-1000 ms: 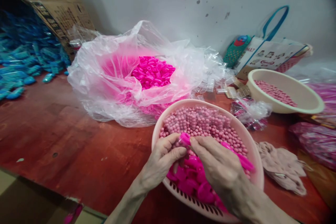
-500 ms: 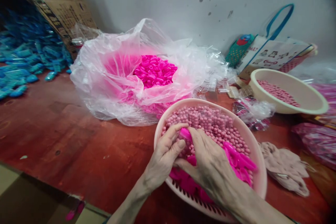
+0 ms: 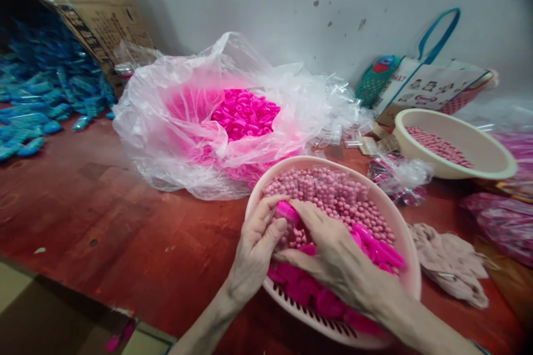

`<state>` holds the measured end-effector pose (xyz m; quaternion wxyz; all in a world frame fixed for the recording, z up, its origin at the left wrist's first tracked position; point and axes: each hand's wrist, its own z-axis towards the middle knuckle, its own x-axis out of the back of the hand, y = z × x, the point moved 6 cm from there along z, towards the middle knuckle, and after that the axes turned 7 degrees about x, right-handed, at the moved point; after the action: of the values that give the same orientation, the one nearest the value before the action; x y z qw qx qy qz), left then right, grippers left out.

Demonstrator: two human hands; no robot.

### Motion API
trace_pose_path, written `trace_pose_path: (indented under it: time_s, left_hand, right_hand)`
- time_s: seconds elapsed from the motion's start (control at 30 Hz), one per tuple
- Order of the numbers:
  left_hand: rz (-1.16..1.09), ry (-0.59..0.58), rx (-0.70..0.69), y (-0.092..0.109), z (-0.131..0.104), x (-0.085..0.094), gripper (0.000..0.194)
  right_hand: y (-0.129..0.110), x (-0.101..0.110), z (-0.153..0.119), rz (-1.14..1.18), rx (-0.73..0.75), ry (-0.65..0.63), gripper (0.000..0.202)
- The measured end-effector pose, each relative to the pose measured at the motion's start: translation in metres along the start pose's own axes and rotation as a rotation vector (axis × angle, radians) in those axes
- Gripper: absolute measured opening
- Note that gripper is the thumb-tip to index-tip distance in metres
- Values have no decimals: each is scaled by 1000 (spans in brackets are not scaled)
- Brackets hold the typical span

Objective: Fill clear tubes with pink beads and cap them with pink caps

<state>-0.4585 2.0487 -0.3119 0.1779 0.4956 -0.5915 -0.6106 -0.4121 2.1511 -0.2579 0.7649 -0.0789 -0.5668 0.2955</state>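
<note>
My left hand is closed round a small clear container with a bright pink cap, held over the basket's left side. Its thumb lies along the near side of the container. My right hand arches beside it, fingertips at the cap and thumb stretched apart below. Under both hands stands a pale pink basket with a slotted side. Pink beads fill its far part, some seemingly in clear packs. Bright pink plastic pieces lie in the near part, partly hidden by my right hand.
A clear plastic bag of pink pieces stands behind. Blue pieces spill from a cardboard box at left. To the right are a cream bowl with beads, a beige cloth and a printed bag.
The capped container and my left hand have shifted slightly left. My right hand has opened a little, with a wider gap between thumb and fingers.
</note>
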Motion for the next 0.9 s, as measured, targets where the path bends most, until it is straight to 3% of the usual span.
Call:
trace_pose_path:
  time_s: [0.07, 0.13, 0.2, 0.27, 0.37, 0.5, 0.57, 0.73, 0.9]
  left_hand:
    - [9, -15, 33, -2, -1, -1, 36]
    - [41, -42, 62, -2, -2, -3, 39]
    - [93, -56, 73, -2, -3, -4, 41]
    - [124, -53, 63, -1, -4, -5, 42]
    - [114, 4, -7, 3, -5, -3, 42]
    - [150, 33, -68, 8, -7, -1, 40]
    - [174, 25, -67, 9, -7, 0, 38]
    - [96, -40, -8, 4, -5, -1, 29]
    - [59, -21, -36, 5, -3, -1, 23]
  right_hand:
    - [19, 11, -5, 362, -223, 61, 49]
    - [35, 18, -11, 644, -429, 164, 32]
    - [38, 24, -11, 730, -479, 252, 19]
    - [29, 25, -6, 607, -389, 227, 11]
    - [3, 15, -2, 254, -114, 59, 16]
    - [-16, 3, -11, -162, 170, -23, 50]
    - [-16, -3, -10, -296, 199, -42, 54]
    - [-19, -12, 5, -430, 188, 2, 33]
    - [-19, -23, 7, -616, 251, -28, 24]
